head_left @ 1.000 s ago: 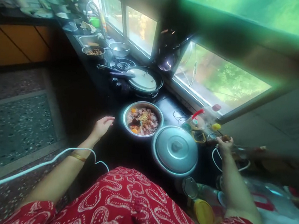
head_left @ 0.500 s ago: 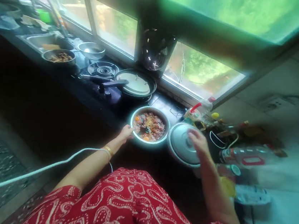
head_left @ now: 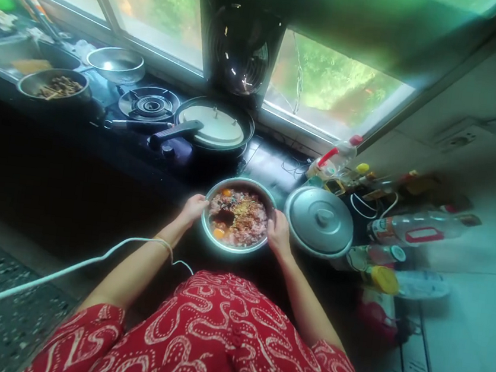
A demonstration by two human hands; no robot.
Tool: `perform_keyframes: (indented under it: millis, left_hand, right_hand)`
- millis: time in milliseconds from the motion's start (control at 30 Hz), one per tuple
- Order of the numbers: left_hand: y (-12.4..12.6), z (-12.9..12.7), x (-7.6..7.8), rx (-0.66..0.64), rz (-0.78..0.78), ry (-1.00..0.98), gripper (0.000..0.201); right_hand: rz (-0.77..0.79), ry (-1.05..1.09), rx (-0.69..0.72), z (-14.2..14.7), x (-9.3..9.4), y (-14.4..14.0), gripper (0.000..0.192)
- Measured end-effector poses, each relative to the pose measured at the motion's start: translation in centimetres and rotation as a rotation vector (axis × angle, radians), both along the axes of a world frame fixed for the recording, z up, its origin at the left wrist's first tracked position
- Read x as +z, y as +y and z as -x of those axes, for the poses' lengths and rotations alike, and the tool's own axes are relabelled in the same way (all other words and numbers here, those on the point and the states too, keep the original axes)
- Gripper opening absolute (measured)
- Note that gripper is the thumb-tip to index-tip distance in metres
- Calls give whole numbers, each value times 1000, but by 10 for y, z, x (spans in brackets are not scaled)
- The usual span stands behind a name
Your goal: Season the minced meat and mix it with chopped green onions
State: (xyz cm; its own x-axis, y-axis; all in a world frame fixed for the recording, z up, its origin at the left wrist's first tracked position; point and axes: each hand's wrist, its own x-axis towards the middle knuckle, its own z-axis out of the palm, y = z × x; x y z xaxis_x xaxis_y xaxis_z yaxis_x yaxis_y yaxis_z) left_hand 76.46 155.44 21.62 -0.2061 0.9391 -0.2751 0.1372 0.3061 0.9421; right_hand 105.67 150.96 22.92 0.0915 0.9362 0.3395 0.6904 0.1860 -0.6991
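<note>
Fingers of the left hand (head_left: pixel 194 208) and right hand (head_left: pixel 277 234) clamp opposite rims of the steel bowl (head_left: pixel 233 244) of spiced meat on the dark counter (head_left: pixel 271 174), steadying its weight evenly beside the lidded pot (head_left: pixel 319 220).

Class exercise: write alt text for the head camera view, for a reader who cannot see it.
Both hands, left hand and right hand, grip opposite rims of a steel bowl of mixed food on a dark counter, beside a lidded pot.
</note>
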Motion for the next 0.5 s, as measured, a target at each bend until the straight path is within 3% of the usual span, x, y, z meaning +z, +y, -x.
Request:
perform_keyframes:
  millis: [167, 333, 433, 500]
  left_hand:
    - [14, 9, 4, -8, -51, 205, 23]
    - [25, 9, 14, -22, -42, 439, 25]
    - [10, 13, 14, -2, -68, 390, 21]
    - [-8, 14, 5, 50, -40, 337, 22]
  right_hand:
    - [222, 204, -59, -2, -21, 25, 55]
    - [425, 476, -28, 0, -17, 37, 56]
    - [433, 454, 1, -3, -15, 37, 58]
    - [426, 409, 18, -8, -19, 42, 55]
